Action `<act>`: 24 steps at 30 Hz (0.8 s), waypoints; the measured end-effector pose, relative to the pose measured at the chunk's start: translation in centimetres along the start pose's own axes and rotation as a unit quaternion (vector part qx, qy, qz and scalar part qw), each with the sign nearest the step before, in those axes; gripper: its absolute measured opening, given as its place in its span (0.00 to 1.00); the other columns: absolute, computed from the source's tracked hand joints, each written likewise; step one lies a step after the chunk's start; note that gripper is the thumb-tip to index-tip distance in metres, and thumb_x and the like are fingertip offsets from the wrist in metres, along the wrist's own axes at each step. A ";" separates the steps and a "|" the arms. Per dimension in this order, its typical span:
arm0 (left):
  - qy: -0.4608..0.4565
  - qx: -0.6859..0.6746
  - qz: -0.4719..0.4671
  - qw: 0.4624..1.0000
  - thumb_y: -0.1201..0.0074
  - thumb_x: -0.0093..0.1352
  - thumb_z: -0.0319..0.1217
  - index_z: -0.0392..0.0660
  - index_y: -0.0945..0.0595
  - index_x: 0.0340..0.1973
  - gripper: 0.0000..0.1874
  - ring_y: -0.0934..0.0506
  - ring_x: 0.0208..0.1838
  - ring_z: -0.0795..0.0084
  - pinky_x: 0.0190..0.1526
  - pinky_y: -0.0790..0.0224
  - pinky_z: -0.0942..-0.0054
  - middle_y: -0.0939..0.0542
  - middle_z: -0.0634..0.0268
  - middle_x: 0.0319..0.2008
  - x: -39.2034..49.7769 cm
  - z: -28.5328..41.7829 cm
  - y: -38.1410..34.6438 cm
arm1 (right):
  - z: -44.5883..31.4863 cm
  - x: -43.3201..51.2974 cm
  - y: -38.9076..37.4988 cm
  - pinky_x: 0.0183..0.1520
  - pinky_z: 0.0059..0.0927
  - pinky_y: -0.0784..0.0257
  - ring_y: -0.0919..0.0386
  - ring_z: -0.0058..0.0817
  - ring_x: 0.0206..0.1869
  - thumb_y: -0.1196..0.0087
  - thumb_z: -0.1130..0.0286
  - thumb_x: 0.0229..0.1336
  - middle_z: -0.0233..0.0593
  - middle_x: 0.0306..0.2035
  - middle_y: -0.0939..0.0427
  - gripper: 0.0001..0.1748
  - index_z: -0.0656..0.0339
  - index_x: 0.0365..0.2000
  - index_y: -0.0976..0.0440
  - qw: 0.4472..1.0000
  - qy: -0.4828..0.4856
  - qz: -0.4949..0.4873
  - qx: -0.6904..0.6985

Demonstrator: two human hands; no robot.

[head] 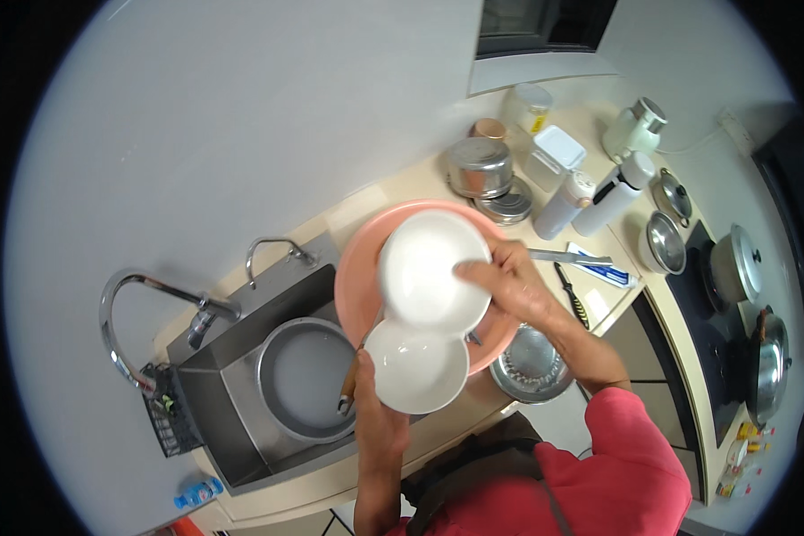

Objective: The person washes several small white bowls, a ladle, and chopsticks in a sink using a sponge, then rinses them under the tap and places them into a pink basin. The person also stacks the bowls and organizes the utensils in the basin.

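Observation:
My left hand (376, 402) grips a white bowl (419, 368) at its left rim, tilted so its inside faces up. My right hand (512, 285) pinches a second white bowl (432, 268) at its right edge, thumb over the rim. The second bowl overlaps the first one's upper edge. Both are above a large pink plastic basin (355, 268), hiding most of its inside. A wooden handle (350, 382) with a metal end sticks out past the basin beside my left hand; whether I touch it cannot be told.
A steel sink (241, 415) at left holds a metal basin (311, 375) of cloudy water under a chrome faucet (167, 288). A metal bowl (531, 365) sits by the counter edge. A knife (573, 295), a steel pot (480, 167) and an insulated bottle (563, 208) stand or lie at right.

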State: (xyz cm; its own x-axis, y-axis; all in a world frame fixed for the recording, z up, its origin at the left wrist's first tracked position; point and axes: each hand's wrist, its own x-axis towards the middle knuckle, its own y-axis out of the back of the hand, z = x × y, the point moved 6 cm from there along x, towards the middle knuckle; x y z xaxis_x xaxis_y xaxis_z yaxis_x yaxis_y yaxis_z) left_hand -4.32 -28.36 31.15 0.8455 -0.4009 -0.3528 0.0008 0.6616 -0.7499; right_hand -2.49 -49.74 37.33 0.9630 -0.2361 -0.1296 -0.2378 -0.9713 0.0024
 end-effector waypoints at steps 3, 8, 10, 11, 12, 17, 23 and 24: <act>-0.096 0.287 0.011 0.953 0.63 0.77 0.43 0.39 0.35 0.62 0.25 0.32 0.61 0.72 0.59 0.36 0.69 0.30 0.60 0.59 0.2 0.2 0.6 | -0.3 -2.0 -1.8 0.32 0.28 0.27 0.23 0.23 0.26 0.51 0.70 0.60 0.40 0.28 0.20 0.17 0.71 0.45 0.25 0.996 0.021 -0.072 -0.051; -0.013 0.055 0.003 0.998 0.72 0.78 0.48 0.42 0.37 0.65 0.27 0.32 0.62 0.70 0.64 0.41 0.68 0.33 0.63 0.61 -0.5 -0.6 1.7 | -0.6 -4.6 -3.1 0.35 0.41 0.29 0.22 0.42 0.25 0.56 0.69 0.59 0.52 0.21 0.25 0.20 0.69 0.49 0.29 0.964 0.027 -0.139 -0.226; -0.051 0.151 -0.022 0.987 0.74 0.78 0.51 0.43 0.38 0.65 0.30 0.33 0.63 0.69 0.65 0.42 0.67 0.33 0.63 0.62 -1.2 -0.2 1.4 | -0.8 -5.3 -3.7 0.36 0.45 0.29 0.23 0.48 0.25 0.58 0.70 0.58 0.53 0.19 0.25 0.22 0.69 0.51 0.31 0.961 0.043 -0.151 -0.226; -0.088 0.198 -0.054 0.975 0.75 0.78 0.52 0.44 0.38 0.65 0.30 0.33 0.64 0.69 0.66 0.42 0.67 0.34 0.63 0.63 -1.6 0.0 0.9 | -0.8 -5.5 -3.8 0.36 0.46 0.30 0.23 0.48 0.25 0.58 0.71 0.57 0.53 0.18 0.25 0.22 0.70 0.51 0.31 0.959 0.048 -0.142 -0.241; -0.077 0.207 -0.026 0.975 0.75 0.77 0.53 0.44 0.39 0.66 0.31 0.34 0.64 0.68 0.66 0.42 0.66 0.34 0.64 0.63 -1.9 -0.1 1.3 | -0.7 -5.7 -3.8 0.36 0.46 0.30 0.23 0.48 0.25 0.58 0.71 0.57 0.53 0.18 0.26 0.22 0.70 0.51 0.31 0.959 0.046 -0.137 -0.243; 0.021 -0.110 0.002 0.994 0.43 0.68 0.34 0.35 0.47 0.68 0.39 0.38 0.67 0.65 0.68 0.53 0.69 0.39 0.53 0.66 -3.1 -2.2 2.6 | 0.8 -7.2 -3.4 0.37 0.49 0.30 0.23 0.50 0.27 0.57 0.71 0.56 0.55 0.20 0.25 0.21 0.73 0.48 0.30 0.945 -0.003 -0.165 -0.282; 0.058 0.241 -0.082 0.965 0.83 0.77 0.54 0.36 0.37 0.62 0.36 0.30 0.60 0.68 0.62 0.41 0.67 0.29 0.54 0.58 -4.5 -4.6 3.8 | 2.8 -9.5 -2.5 0.36 0.47 0.27 0.22 0.49 0.26 0.56 0.68 0.58 0.52 0.18 0.25 0.21 0.71 0.49 0.32 0.935 -0.018 -0.136 -0.327; 0.059 0.259 -0.080 0.961 0.84 0.77 0.54 0.36 0.36 0.62 0.36 0.30 0.60 0.67 0.62 0.41 0.67 0.29 0.54 0.58 -4.6 -5.0 4.2 | 3.2 -10.0 -2.3 0.34 0.43 0.26 0.22 0.45 0.23 0.56 0.68 0.60 0.49 0.16 0.25 0.22 0.71 0.51 0.34 0.935 -0.024 -0.134 -0.327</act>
State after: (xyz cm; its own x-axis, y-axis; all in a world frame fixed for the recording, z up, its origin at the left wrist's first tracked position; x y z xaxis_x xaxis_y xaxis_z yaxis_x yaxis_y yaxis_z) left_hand -10.87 -26.92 26.85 0.7457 -0.5728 -0.3403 0.4170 0.7996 -0.4322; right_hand -11.96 -45.04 35.44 0.9665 0.0042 -0.2568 0.1541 -0.8093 0.5669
